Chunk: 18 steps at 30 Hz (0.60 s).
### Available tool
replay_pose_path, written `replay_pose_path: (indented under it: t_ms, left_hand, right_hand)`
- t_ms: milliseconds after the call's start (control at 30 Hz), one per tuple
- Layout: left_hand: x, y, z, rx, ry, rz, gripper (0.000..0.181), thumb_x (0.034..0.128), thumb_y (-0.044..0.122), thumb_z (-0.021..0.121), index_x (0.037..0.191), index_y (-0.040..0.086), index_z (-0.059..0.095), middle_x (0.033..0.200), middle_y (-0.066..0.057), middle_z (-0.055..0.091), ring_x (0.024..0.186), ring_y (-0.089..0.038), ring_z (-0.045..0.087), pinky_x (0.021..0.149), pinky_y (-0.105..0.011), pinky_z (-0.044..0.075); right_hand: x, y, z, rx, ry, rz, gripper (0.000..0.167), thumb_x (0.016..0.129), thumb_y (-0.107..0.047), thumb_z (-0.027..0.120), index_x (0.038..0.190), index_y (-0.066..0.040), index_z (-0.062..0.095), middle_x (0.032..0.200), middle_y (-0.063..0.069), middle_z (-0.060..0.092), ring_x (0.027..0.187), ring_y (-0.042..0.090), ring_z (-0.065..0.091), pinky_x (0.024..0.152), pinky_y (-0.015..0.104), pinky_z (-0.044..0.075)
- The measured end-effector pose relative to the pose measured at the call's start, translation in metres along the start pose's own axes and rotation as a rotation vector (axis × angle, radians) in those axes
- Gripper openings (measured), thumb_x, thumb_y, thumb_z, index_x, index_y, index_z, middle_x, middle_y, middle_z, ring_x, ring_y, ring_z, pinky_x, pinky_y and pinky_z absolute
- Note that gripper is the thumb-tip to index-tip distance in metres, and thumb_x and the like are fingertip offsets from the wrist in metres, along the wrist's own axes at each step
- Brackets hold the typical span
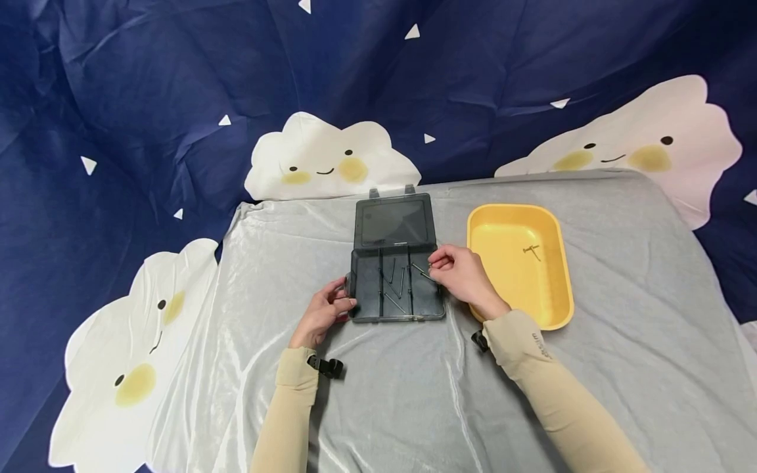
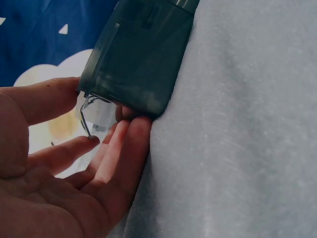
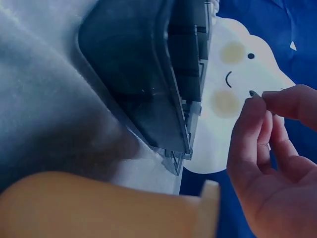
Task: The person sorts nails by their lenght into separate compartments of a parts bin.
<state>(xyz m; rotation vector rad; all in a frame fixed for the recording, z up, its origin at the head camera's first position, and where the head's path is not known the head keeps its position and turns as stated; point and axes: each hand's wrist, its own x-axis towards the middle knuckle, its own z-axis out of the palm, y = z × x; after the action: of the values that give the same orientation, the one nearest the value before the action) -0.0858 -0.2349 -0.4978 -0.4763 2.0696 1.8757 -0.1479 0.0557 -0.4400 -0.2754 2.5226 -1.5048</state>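
At the left of the head view, a printed cloud (image 1: 112, 381) shows on the dark blue backdrop (image 1: 148, 66). Right of it, on the grey cloth (image 1: 384, 407), the left hand (image 1: 322, 312) holds the left edge of a dark see-through case (image 1: 365, 286), thumb at the rim and fingers beneath the corner, as the left wrist view shows.

The case lies near the centre of the frame, its lid (image 1: 394, 222) swung back toward the top. Inside, 2 dividers (image 1: 380, 282) make 3 compartments. The middle compartment (image 1: 402, 256) contains about 4 thin dark screws (image 1: 403, 282), lying at different slants; the right compartment (image 1: 426, 302) contains at least 2.

Over the case's right edge, the right hand (image 1: 464, 272) pinches a small screw (image 3: 254, 93) between thumb and index finger; only its tip shows clearly in the right wrist view.

Right of centre sits a yellow tray (image 1: 514, 295), partly behind the right hand and sleeve (image 1: 526, 348). In its upper right lie what look like 2 crossed screws (image 1: 532, 250).
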Motion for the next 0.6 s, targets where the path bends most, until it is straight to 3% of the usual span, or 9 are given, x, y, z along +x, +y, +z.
replay_pose_path:
  t_ms: [300, 600]
  left_hand:
    - [0.003, -0.003, 0.0, -0.008, -0.009, 0.005, 0.07, 0.087, 0.005, 0.067, 0.149, 0.011, 0.036, 0.134, -0.021, 0.053, 0.089, -0.007, 0.062, 0.072, -0.028, 0.052]
    - [0.002, 0.001, -0.001, -0.013, -0.039, -0.012, 0.071, 0.0883, 0.002, 0.065, 0.151, 0.008, 0.031, 0.138, -0.025, 0.049, 0.088, -0.006, 0.061, 0.075, -0.031, 0.052]
  right_hand:
    - [-0.001, 0.001, 0.003, -0.033, -0.004, -0.015, 0.02, 0.08, -0.002, 0.064, 0.099, 0.003, 0.068, 0.089, 0.012, 0.071, 0.074, 0.012, 0.062, 0.07, 0.022, 0.05]
    - [-0.001, 0.0, -0.007, -0.069, 0.034, -0.026, 0.016, 0.081, -0.008, 0.067, 0.096, -0.002, 0.069, 0.088, 0.012, 0.071, 0.075, 0.014, 0.065, 0.069, 0.021, 0.05]
